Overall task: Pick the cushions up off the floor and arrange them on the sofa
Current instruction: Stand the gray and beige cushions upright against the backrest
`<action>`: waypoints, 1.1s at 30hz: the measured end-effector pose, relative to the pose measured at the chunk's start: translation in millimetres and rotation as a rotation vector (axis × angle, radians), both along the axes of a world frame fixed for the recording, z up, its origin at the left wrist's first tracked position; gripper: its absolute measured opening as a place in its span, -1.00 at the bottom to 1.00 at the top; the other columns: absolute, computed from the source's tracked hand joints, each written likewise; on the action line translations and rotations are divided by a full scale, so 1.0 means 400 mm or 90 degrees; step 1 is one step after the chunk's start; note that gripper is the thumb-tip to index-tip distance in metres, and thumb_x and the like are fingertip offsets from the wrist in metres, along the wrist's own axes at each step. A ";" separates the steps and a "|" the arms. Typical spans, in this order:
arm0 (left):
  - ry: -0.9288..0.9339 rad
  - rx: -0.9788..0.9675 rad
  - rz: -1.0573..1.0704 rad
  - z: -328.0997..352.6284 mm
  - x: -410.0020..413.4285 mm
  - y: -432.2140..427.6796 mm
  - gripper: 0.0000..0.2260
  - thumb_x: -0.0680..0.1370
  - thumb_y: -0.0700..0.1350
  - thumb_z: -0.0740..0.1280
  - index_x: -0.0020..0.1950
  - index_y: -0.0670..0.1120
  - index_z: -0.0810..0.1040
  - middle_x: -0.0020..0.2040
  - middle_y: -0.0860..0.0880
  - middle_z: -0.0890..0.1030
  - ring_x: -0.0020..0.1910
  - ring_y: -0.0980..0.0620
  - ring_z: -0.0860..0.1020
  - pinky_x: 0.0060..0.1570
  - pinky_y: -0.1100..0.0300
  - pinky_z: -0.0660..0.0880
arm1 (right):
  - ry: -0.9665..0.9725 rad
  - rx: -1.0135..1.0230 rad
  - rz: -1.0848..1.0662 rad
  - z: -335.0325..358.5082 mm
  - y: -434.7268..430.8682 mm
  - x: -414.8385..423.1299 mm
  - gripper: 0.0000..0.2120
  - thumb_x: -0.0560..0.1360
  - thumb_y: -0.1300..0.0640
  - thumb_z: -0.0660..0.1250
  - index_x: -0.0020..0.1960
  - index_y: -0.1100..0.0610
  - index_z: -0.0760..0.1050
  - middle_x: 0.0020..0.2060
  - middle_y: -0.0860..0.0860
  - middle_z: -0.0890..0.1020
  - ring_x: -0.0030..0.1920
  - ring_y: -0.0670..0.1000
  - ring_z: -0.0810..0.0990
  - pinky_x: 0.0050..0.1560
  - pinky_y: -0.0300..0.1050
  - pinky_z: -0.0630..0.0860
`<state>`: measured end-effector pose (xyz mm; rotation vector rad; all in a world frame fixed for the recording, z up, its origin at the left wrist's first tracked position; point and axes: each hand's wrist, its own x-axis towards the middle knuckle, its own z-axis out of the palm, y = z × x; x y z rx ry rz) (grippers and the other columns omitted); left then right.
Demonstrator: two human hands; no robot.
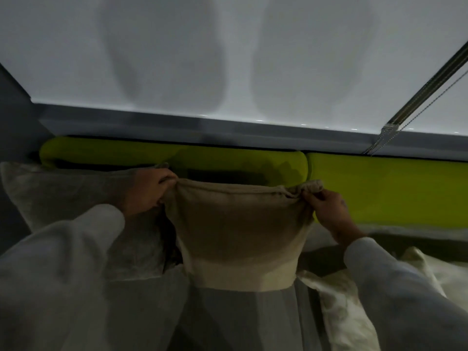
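Note:
A beige cushion [240,229] stands upright in the middle of the view against the lime-green sofa back [379,188]. My left hand [149,191] pinches its top left corner and my right hand [329,211] pinches its top right corner. A pale grey-white cushion [63,196] leans against the sofa back just to the left, touching my left hand. A cream patterned cushion [339,305] lies lower right, partly hidden by my right sleeve. The grey sofa seat [248,323] shows below the beige cushion.
A white roller blind [228,51] fills the wall behind the sofa above a grey sill [177,125], with a bead chain [395,130] hanging at the right. A grey wall [15,127] closes the left side.

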<state>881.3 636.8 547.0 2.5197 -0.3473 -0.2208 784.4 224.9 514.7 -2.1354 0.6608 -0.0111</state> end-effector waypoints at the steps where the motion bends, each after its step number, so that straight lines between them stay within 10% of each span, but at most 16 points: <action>1: 0.009 0.026 -0.004 -0.013 0.020 -0.007 -0.85 0.60 -0.16 0.30 0.04 -0.11 0.66 -0.05 -0.17 0.69 -0.22 -0.05 0.61 -0.25 0.24 0.47 | 0.019 -0.012 -0.010 -0.010 0.007 0.011 -0.71 0.60 0.03 0.38 0.19 0.21 0.67 0.08 0.22 0.72 0.14 0.19 0.65 0.02 -0.04 0.46; 7: 0.021 0.023 0.085 -0.060 0.061 -0.022 -0.84 0.54 -0.28 0.29 0.00 -0.22 0.67 -0.19 -0.22 0.69 -0.43 0.00 0.56 -0.33 0.21 0.49 | 0.101 -0.020 -0.058 -0.046 0.019 0.023 -0.71 0.65 0.06 0.29 0.27 0.16 0.64 0.17 0.26 0.69 0.19 0.31 0.62 0.03 0.01 0.47; 14: -0.085 -0.029 0.017 -0.016 0.025 -0.100 -0.79 0.52 -0.23 0.39 0.15 -0.16 0.65 0.10 -0.17 0.66 -0.06 -0.18 0.66 -0.03 0.08 0.57 | 0.135 0.028 -0.053 -0.016 0.017 -0.072 -0.72 0.64 0.03 0.33 0.29 0.11 0.61 0.06 0.18 0.72 0.04 0.24 0.70 0.11 0.17 0.61; 18: 0.037 -0.156 -0.059 -0.012 -0.071 -0.241 -0.85 0.55 -0.17 0.38 0.09 0.01 0.62 -0.09 0.09 0.64 -0.43 0.19 0.64 -0.44 0.43 0.50 | 0.133 0.029 -0.055 0.027 -0.038 -0.209 -0.73 0.64 0.05 0.34 0.24 0.17 0.63 0.00 0.14 0.73 0.01 0.19 0.71 0.12 0.12 0.61; 28: 0.165 -0.138 -0.138 -0.115 -0.448 -0.608 -0.89 0.46 -0.18 0.49 -0.03 -0.07 0.69 -0.14 -0.04 0.72 -0.18 0.04 0.66 -0.08 0.20 0.52 | 0.164 0.019 -0.111 0.017 -0.327 -0.609 -0.73 0.63 -0.05 0.33 0.22 0.05 0.65 0.07 0.06 0.74 0.12 0.10 0.68 0.25 0.10 0.57; 33: 0.286 -0.086 -0.124 -0.221 -0.676 -0.755 -0.89 0.47 -0.21 0.48 -0.06 -0.02 0.66 -0.17 -0.04 0.69 -0.19 0.16 0.64 -0.18 0.46 0.46 | 0.192 0.008 -0.104 -0.037 -0.554 -0.812 -0.75 0.60 -0.06 0.37 0.18 0.04 0.68 0.16 0.05 0.73 0.22 0.09 0.64 0.20 -0.08 0.49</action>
